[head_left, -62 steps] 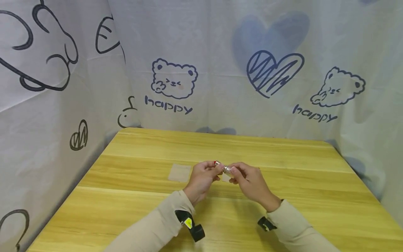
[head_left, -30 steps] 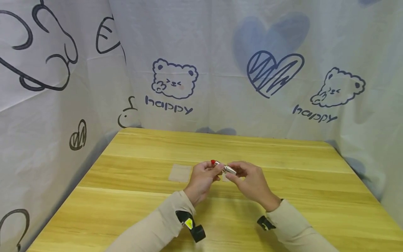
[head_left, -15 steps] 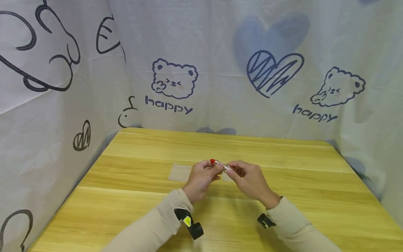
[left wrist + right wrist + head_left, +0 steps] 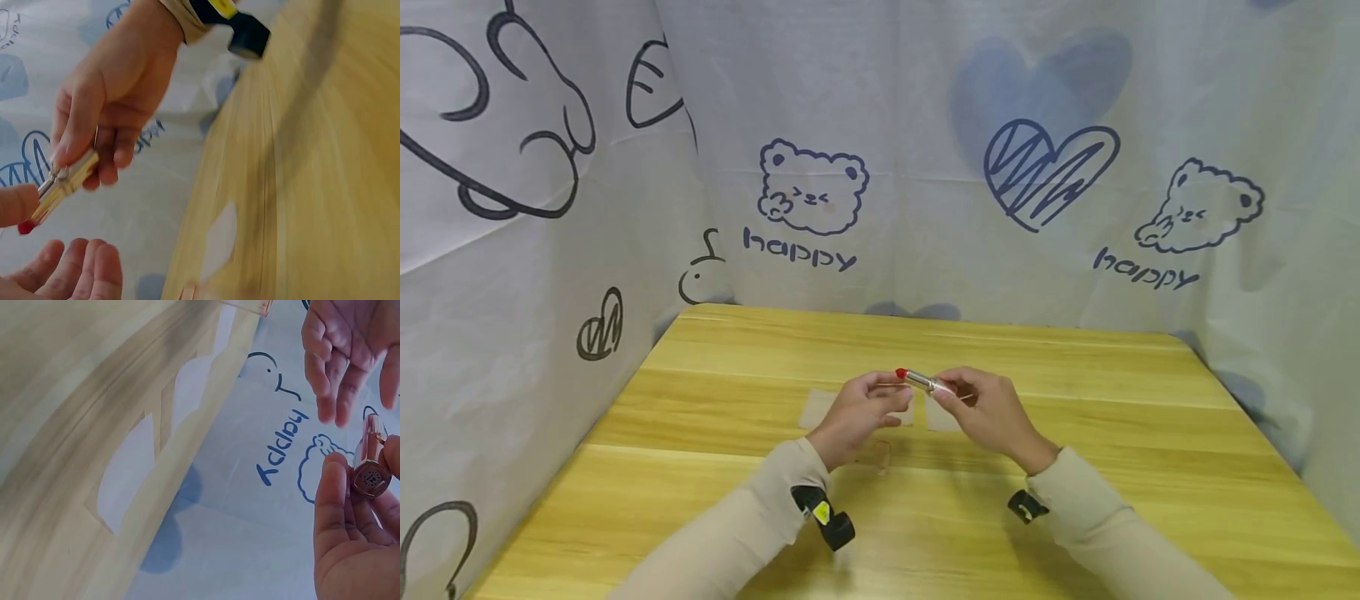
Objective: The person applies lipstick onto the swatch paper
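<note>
Right hand (image 4: 992, 408): thumb and fingers pinch the lipstick (image 4: 917, 380) near its base, above the desk (image 4: 940, 525). The red tip points toward the left hand (image 4: 857, 412); the lower end of the silvery case is partly hidden behind the gripping fingers in my head view. From the right wrist I get the lipstick end-on – a round mark shows on its base, too small for me to read.

Left hand: fingers loosely extended, holding nothing, just beside the red tip. I cannot tell whether any fingertip touches it; the left wrist view overlaps thumb and lipstick, and that hand is cut off by the frame edge.

On the desk behind the hands I make out pale sheets: a left one (image 4: 814, 408) partly covered by the left hand, a middle one (image 4: 905, 412) mostly hidden by it, and a right one (image 4: 942, 416) beside the right hand's fingers. A clear piece (image 4: 872, 457) with a copper-coloured edge lies near the left wrist – outline faint from the head, cut off by the frame from both wrists.
</note>
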`<state>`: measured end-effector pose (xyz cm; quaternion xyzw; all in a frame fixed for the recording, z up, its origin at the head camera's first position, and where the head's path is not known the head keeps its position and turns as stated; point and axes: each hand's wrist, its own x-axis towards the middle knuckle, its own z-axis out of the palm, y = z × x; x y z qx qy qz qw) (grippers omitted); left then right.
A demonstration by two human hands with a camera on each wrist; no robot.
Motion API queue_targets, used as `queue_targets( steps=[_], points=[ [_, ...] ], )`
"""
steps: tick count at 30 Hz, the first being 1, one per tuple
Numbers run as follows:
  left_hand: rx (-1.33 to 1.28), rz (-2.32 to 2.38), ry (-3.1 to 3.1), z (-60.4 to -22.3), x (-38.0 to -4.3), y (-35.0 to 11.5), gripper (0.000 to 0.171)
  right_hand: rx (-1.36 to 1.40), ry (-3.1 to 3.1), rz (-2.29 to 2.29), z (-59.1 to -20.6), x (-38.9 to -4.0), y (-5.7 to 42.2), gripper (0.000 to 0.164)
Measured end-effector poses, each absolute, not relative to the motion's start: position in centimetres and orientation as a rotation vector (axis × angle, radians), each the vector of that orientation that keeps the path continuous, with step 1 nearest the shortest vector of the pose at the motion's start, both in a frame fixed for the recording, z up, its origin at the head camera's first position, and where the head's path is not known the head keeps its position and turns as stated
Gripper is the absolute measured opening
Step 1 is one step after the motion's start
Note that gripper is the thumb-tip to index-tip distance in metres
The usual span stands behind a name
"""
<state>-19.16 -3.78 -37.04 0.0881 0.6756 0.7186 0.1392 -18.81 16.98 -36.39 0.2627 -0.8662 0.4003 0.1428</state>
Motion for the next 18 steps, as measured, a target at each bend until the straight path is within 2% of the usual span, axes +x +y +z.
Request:
queue_targets(
  steps=[5,18],
  points=[
    [0.316,1.958,2.095,-37.4,-20.0,-5.5,0.043,0.725,-2.533,1.180,-36.3,-19.6,16.7,0.018],
    [0.277,1.501,2.503,-37.9,-21.9,-9.2,0.040,0.703,-2.624,1.179,-36.7,-21.3,16.1,0.018]
  ],
)
